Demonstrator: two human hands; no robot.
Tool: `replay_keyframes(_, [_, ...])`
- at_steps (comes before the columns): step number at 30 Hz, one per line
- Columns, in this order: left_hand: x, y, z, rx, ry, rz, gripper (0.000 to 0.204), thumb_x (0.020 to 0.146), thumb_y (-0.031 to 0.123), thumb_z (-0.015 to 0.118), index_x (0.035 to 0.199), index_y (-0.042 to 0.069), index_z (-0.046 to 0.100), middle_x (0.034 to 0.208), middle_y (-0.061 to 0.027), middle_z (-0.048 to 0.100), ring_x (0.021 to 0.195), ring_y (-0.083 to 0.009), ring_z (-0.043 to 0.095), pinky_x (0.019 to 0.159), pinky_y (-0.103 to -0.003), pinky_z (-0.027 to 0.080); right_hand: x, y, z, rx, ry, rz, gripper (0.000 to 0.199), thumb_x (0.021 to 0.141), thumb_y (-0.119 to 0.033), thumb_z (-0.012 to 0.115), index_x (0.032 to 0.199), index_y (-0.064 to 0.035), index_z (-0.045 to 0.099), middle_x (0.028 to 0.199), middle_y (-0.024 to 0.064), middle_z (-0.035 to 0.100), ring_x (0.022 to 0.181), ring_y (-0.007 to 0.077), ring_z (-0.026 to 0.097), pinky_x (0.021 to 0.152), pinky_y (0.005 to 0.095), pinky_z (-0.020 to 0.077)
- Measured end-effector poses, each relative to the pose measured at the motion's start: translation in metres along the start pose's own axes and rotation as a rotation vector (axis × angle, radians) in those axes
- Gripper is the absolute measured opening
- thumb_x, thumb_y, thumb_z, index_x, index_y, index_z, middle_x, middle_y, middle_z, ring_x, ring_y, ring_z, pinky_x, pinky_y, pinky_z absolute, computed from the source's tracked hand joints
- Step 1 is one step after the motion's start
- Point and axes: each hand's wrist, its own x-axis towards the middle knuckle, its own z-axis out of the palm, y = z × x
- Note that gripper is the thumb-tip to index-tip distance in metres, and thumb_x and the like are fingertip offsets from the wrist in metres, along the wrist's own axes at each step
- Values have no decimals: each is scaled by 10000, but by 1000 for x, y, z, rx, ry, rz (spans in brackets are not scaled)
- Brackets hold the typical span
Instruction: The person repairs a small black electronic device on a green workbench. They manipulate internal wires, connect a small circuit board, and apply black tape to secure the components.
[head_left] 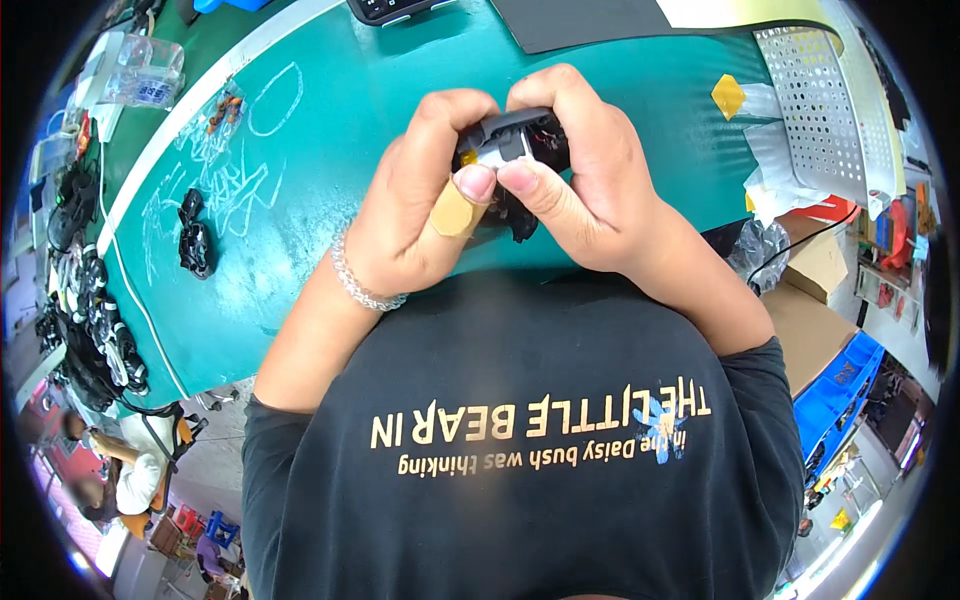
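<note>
Both my hands are closed around a black plastic housing (pixel 548 135) above the near part of the green table. A silvery-white block and a bit of yellow show inside it, and thin reddish wires are at its right side. My left hand (pixel 415 195) grips its left side, with a piece of yellow tape (pixel 452 214) stuck on the thumb. Gripping the other side is my right hand (pixel 605 170). The two thumb tips press close together on the near face. A dark piece hangs just below the thumbs; my hands partly hide it.
On the green table (pixel 330 120) to the left lie a black part (pixel 195 240) and a small bag of orange bits (pixel 226 112). Black cables (pixel 90 300) heap along the left edge. At right stand a perforated metal rack (pixel 825 110) and yellow tape (pixel 728 97). A blue bin (pixel 845 390) sits lower right.
</note>
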Motion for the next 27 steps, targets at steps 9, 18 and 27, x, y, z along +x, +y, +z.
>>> replay_keyframes(9, [-2, 0, 6, 80, 18, 119, 297, 927, 197, 442, 1109, -37, 451, 737, -105, 536, 592, -194, 509, 568, -308, 428, -7, -1, 6, 56, 54, -41, 338, 838, -291, 629, 934, 5, 498, 674, 128, 508, 555, 308, 508, 518, 351, 412])
replay_keyframes(18, [-5, 7, 9, 80, 8, -39, 318, 931, 238, 445, 1097, -27, 503, 954, -175, 538, 848, -298, 547, 772, -349, 445, -15, -11, 8, 170, 144, 76, 215, 850, -220, 612, 866, -29, 516, 712, 129, 521, 588, 305, 534, 538, 350, 428])
replay_keyframes(27, [3, -14, 13, -303, 264, -274, 741, 865, 701, 297, 1198, 45, 381, 832, -70, 493, 710, -151, 445, 630, -262, 345, 18, -25, -115, -72, 658, -58, 242, 897, -284, 567, 891, -52, 500, 704, 40, 498, 670, 146, 521, 589, 290, 412])
